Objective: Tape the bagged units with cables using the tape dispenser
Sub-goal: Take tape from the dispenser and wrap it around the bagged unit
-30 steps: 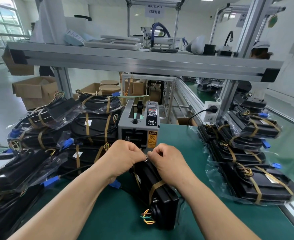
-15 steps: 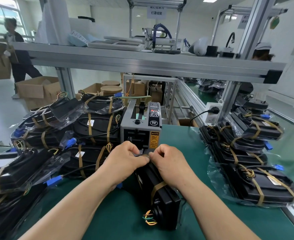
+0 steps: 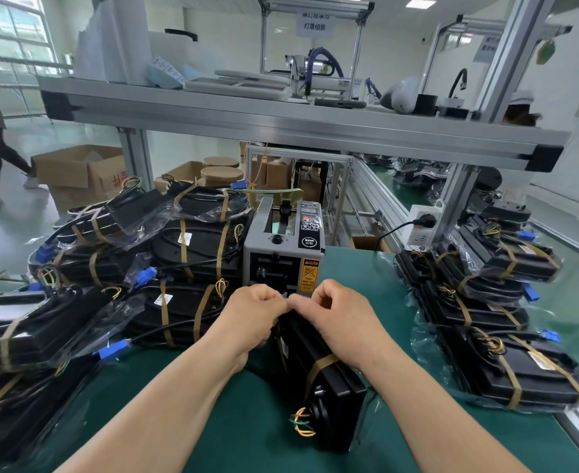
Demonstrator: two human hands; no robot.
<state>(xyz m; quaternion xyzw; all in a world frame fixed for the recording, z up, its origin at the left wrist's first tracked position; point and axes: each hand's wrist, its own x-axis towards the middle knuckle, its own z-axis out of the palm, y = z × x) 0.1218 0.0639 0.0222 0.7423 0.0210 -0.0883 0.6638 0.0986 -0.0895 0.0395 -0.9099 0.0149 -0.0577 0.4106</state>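
A black bagged unit (image 3: 329, 394) stands on edge on the green mat in front of me, one brown tape band around its near part and coloured wires at its near end. My left hand (image 3: 254, 315) and my right hand (image 3: 342, 319) meet at its far top edge, fingers curled and pinching there, just below the mouth of the grey tape dispenser (image 3: 283, 249). What they pinch is hidden between the fingertips; I cannot tell if it is tape or bag.
A pile of taped bagged units (image 3: 117, 268) fills the left of the mat, another stack (image 3: 496, 302) sits on the right. A socket (image 3: 423, 227) with a plugged cable stands behind. An aluminium shelf (image 3: 281, 124) spans overhead. A person walks at far left.
Both hands stay at the unit's far top edge, fingertips shifting slightly closer together. The view has tilted a little; the person in the background has walked further left.
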